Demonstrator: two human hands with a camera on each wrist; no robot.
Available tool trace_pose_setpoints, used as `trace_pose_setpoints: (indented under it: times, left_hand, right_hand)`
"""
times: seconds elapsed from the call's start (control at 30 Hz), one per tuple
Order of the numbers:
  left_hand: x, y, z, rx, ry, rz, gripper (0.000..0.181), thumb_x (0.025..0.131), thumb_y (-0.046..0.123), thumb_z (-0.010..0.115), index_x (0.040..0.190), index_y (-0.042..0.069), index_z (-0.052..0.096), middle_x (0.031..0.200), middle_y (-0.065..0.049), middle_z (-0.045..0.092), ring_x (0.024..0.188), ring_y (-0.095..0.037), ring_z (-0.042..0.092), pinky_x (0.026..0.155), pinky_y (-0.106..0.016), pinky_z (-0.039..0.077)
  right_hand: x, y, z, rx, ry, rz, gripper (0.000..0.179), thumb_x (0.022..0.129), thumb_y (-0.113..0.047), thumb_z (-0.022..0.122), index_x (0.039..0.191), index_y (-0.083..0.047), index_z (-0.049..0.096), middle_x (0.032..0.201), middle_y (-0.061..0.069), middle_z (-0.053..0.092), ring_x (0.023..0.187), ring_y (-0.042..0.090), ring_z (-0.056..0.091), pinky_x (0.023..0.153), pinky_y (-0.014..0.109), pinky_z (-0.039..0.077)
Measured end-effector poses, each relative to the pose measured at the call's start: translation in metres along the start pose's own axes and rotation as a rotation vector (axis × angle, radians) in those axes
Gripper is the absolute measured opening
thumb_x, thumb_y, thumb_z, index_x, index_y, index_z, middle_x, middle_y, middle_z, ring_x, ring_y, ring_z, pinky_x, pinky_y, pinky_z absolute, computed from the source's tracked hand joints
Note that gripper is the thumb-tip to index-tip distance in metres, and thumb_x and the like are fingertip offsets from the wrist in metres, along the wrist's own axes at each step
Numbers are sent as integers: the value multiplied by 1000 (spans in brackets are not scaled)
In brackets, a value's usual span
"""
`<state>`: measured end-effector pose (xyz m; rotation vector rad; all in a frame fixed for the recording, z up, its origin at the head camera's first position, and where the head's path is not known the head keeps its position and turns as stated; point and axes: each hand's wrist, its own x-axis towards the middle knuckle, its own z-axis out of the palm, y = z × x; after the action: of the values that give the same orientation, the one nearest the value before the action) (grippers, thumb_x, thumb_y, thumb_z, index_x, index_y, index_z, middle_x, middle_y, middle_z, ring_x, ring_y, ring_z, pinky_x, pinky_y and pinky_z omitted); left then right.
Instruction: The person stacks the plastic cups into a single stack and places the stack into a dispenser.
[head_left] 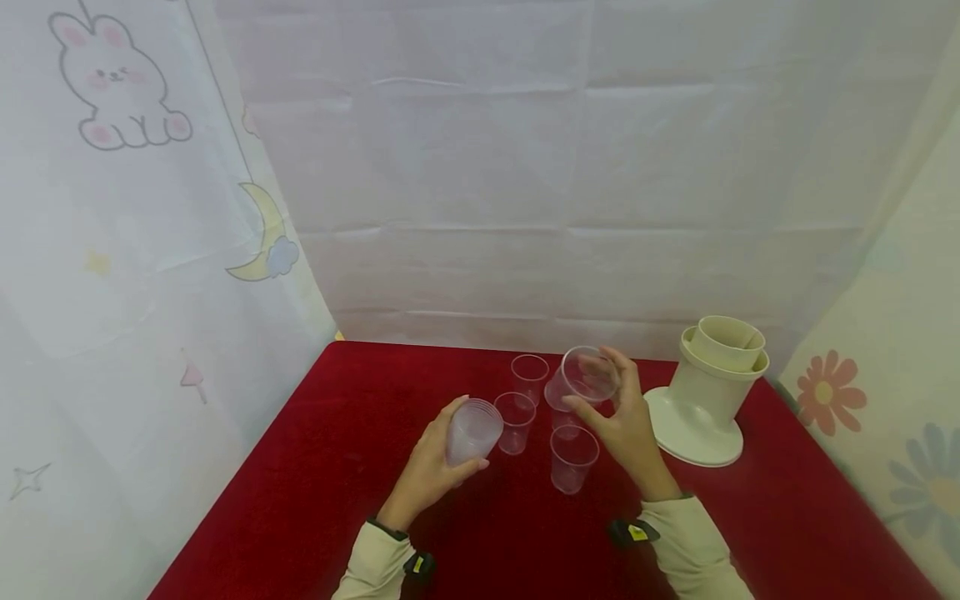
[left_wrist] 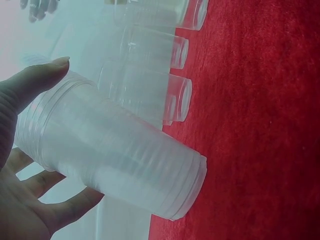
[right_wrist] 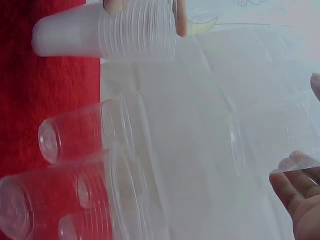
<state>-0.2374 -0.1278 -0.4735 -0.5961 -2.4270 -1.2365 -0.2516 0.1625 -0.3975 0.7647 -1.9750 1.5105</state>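
Note:
My left hand [head_left: 429, 467] grips a nested stack of clear plastic cups [head_left: 474, 433], tilted, with thumb and fingers around the sides. In the left wrist view the stack [left_wrist: 125, 150] slants across the picture, its base over the red cloth. Between thumb and fingers, my right hand [head_left: 628, 421] holds a single clear plastic cup [head_left: 587, 377] in the air. That cup [right_wrist: 270, 135] is at the right of the right wrist view. Several clear cups stand upright below and between the hands, among them a front cup [head_left: 573, 462], a left cup [head_left: 514, 429] and a back cup [head_left: 529, 379].
A cream-coloured plastic stand [head_left: 701, 408] with round openings on top stands right of my right hand. Red cloth [head_left: 337, 467] covers the table. Pale sheets [head_left: 465, 183] hang behind it and at both sides.

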Motion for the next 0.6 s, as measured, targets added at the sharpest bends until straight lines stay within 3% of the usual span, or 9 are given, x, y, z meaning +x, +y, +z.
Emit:
trace_pose_setpoints:
  times: [0.37, 0.6]
  left_hand:
    - [0, 0, 0, 13, 2, 8, 91, 76, 31, 88, 152, 23, 38, 136, -10, 56, 112, -29, 57, 82, -46, 53]
    - [0, -1, 0, 7, 3, 8, 92, 76, 29, 88, 152, 26, 37, 134, -10, 56, 111, -28, 57, 81, -45, 53]
  right_hand:
    - [5, -3, 10, -8, -43, 39, 88, 78, 14, 76, 149, 1, 26, 138, 23, 54, 125, 34, 50, 105, 19, 38]
    - [7, -5, 16, -2, -31, 11, 85, 79, 12, 76, 148, -1, 29, 137, 19, 56, 122, 32, 52, 104, 19, 40]
